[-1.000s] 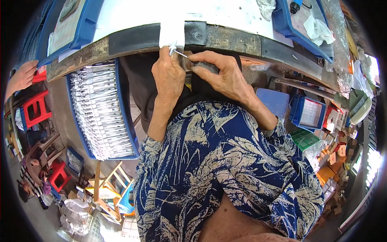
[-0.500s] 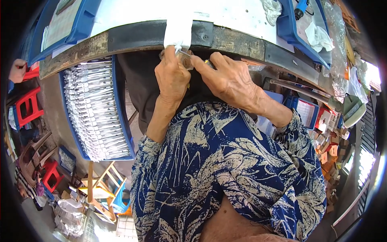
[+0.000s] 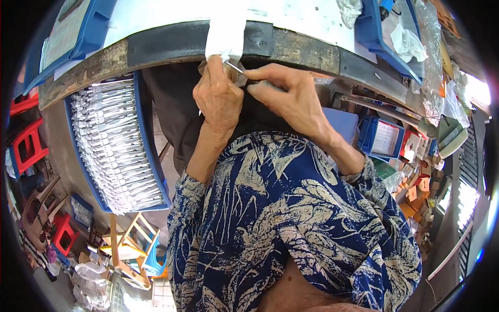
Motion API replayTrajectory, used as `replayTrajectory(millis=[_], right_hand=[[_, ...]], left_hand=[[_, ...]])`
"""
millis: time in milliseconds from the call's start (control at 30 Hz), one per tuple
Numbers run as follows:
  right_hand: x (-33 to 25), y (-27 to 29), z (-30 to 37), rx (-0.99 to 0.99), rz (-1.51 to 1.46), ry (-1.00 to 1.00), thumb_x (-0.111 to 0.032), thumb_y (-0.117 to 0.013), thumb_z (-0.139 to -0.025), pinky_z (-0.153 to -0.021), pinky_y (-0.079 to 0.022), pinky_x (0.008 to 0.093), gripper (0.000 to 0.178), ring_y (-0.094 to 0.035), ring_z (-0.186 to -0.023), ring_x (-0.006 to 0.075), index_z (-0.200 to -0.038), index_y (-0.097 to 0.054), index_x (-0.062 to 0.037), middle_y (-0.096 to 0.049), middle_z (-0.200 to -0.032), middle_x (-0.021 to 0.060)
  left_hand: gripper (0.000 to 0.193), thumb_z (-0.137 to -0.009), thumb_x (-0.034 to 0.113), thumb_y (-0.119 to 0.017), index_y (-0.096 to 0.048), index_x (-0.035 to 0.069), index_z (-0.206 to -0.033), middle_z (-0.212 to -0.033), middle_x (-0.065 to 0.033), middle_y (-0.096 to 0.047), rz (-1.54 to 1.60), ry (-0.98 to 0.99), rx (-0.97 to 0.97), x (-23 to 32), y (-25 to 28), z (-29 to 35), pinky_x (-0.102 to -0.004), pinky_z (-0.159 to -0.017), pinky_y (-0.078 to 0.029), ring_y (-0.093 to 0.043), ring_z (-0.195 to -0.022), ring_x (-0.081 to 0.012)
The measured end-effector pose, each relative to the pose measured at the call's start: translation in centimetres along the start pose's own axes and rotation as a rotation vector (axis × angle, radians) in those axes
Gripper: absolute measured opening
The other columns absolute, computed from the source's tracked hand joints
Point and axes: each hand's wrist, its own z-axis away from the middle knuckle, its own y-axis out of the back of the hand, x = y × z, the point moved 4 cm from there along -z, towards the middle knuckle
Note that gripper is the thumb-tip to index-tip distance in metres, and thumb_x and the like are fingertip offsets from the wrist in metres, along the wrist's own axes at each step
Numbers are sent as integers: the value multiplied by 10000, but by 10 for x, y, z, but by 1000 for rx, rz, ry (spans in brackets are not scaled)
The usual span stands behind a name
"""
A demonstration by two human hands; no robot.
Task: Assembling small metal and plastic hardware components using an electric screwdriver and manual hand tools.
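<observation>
A white-covered bar [image 3: 226,35] juts over the worktable's near edge. At its front end sits a small white piece [image 3: 225,53]. My left hand [image 3: 218,99] is closed there, its index finger pressed up against that piece; the other fingers are curled underneath and partly hidden. My right hand [image 3: 291,96], to the right, pinches a thin metal rod [image 3: 235,66] between thumb and fingers. The rod's tip points up and left, close to the white piece. Its rear end is hidden in my palm.
A blue bin [image 3: 117,148] at lower left holds rows of white-and-silver metal parts. The table's worn wooden edge [image 3: 306,48] runs across in front of me. Blue trays [image 3: 366,28] stand on the table at right and left. Red stools [image 3: 28,145] stand farther left.
My right hand has turned and drawn slightly back, showing more of the metal rod. My left hand stays at the bar's end. The whole view has shifted slightly left.
</observation>
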Motion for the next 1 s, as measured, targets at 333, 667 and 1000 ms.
replayTrajectory(millis=[333,667,1000], right_hand=[[29,-5,-11,-103,-536,-192,-83,-599,-771,-371,-324,192,285,-467,-477,76,-1025,-579,45,-565,-683,67],[11,-9,-2,103,429,499,-87,-632,-759,-486,-454,345,218,-580,-575,272,-970,-611,-38,-595,-679,156],[19,-7,-2,65,46,159,-87,-593,-805,-434,-369,216,190,-471,-515,41,-965,-631,8,-571,-624,29]], left_hand=[[164,-753,-6,-551,-490,-21,-904,-738,-232,-585,-35,56,-65,-11,-1,-5,-417,-549,-476,-592,-661,-385],[115,-796,31,-539,-511,-30,-889,-739,-200,-571,53,84,-103,-6,3,-4,-399,-550,-487,-600,-663,-360],[61,-842,55,-491,-500,-1,-862,-635,-176,-551,63,81,-1,-2,-1,-1,-368,-495,-454,-593,-574,-331]])
